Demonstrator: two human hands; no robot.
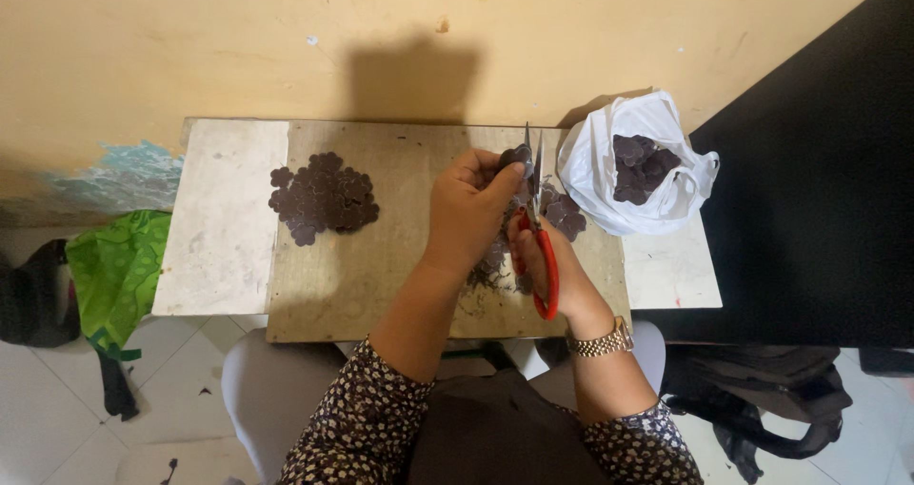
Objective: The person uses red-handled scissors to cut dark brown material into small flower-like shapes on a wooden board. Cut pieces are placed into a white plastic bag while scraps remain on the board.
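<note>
Scissors point(536, 220) w/ red handles sit in the right hand point(552, 261), blades up and a bit apart. Left hand point(468, 209) pinches a small dark flower piece point(515, 155) right by the blades. Pile of dark pieces point(323, 197) lies on the wood board point(381, 285), left side. White bag point(628, 161) w/ more pieces sits on the right.

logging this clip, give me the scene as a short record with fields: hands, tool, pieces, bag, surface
left hand: left hand pinches a dark flower-shaped piece at the blades
right hand: right hand works red-handled scissors, blades up
pieces: dark pile of cut pieces to the left; more by the bag
bag: white plastic bag, open, dark pieces inside
surface: wooden board on a small table
scraps: thin trimmings under the hands
</note>
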